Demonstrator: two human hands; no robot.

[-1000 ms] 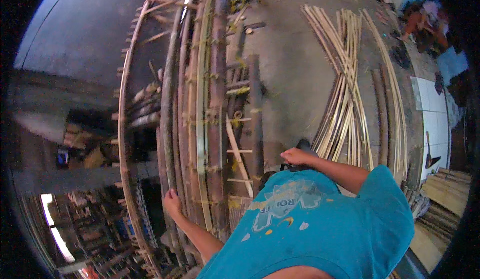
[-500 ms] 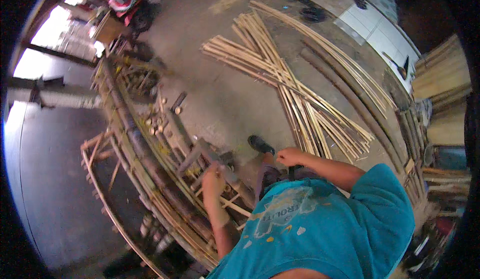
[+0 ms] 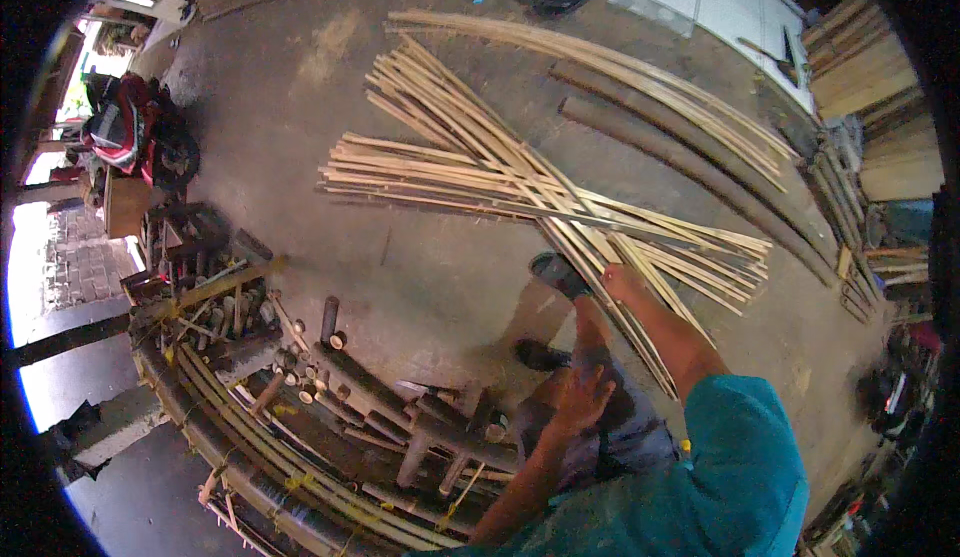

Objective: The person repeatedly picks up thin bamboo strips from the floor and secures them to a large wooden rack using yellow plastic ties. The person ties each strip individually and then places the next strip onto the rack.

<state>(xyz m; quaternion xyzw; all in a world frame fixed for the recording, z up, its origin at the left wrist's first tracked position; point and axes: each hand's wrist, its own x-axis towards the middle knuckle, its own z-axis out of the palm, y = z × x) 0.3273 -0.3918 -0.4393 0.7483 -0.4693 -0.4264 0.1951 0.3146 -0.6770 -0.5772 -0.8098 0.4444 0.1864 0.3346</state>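
My right hand (image 3: 624, 284) is a closed fist above the near part of the crossed bamboo strips (image 3: 470, 179). Whatever lies inside its fingers is hidden. The strips are long, thin and pale, in two bundles that cross on the floor. My left hand (image 3: 586, 399) hovers by my thigh, a little blurred, its fingers apart and nothing in it. Both feet, in dark shoes (image 3: 558, 272), are beside the strips. To the left of my left hand stands a low wooden frame (image 3: 470, 442) with short bamboo pieces (image 3: 306, 382) around it.
Two dark poles (image 3: 690, 179) and another bundle of pale strips (image 3: 640, 75) lie farther off to the right. Long bamboo poles (image 3: 215, 437) tied with yellow cord curve along the left. A red motorcycle (image 3: 128, 135) stands at the far left, and white tiles (image 3: 700, 7) at the back right.
My view has swung, with my body leaning toward the strips. The right hand has gone from my waist out over them. The left has moved from beside the wooden frame to my thigh.
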